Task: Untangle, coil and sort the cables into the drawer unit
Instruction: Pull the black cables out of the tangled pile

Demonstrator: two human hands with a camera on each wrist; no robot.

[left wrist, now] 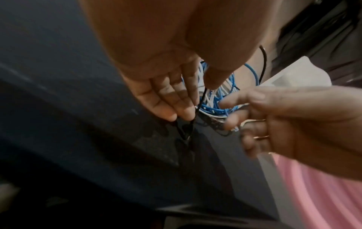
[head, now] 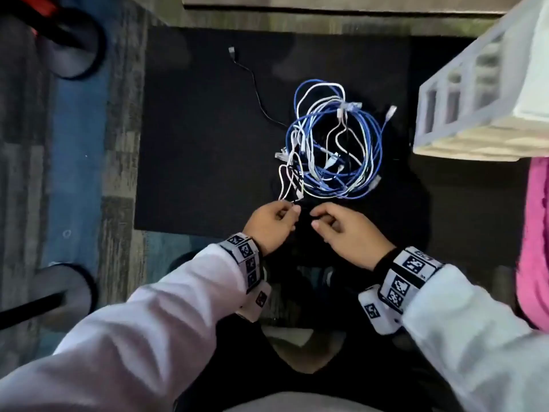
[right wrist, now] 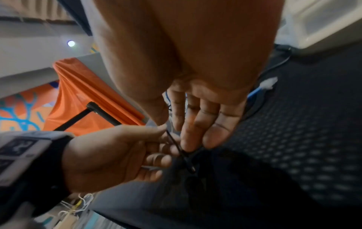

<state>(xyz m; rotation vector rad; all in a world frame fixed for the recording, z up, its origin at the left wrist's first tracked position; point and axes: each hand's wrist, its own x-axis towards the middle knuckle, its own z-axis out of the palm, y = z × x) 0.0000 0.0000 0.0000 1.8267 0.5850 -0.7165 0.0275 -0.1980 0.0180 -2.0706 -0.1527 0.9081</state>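
A tangle of blue and white cables (head: 332, 144) lies on a black mat (head: 193, 144). A thin black cable (head: 255, 84) trails from the tangle toward the far left and ends in a small plug. My left hand (head: 289, 211) and right hand (head: 316, 220) meet just in front of the tangle. In the left wrist view my left hand (left wrist: 199, 102) pinches the black cable (left wrist: 201, 99) between thumb and fingers. In the right wrist view my right hand (right wrist: 172, 134) pinches the same black cable (right wrist: 176, 145), whose dark end (right wrist: 191, 168) hangs below the fingertips. The white drawer unit (head: 475, 84) stands at the right.
Grey and blue carpet (head: 74, 159) surrounds the mat. Round dark chair bases (head: 74, 49) sit at the far left. Pink cloth (head: 534, 233) lies at the right edge. An orange fabric (right wrist: 78, 96) hangs to the left in the right wrist view.
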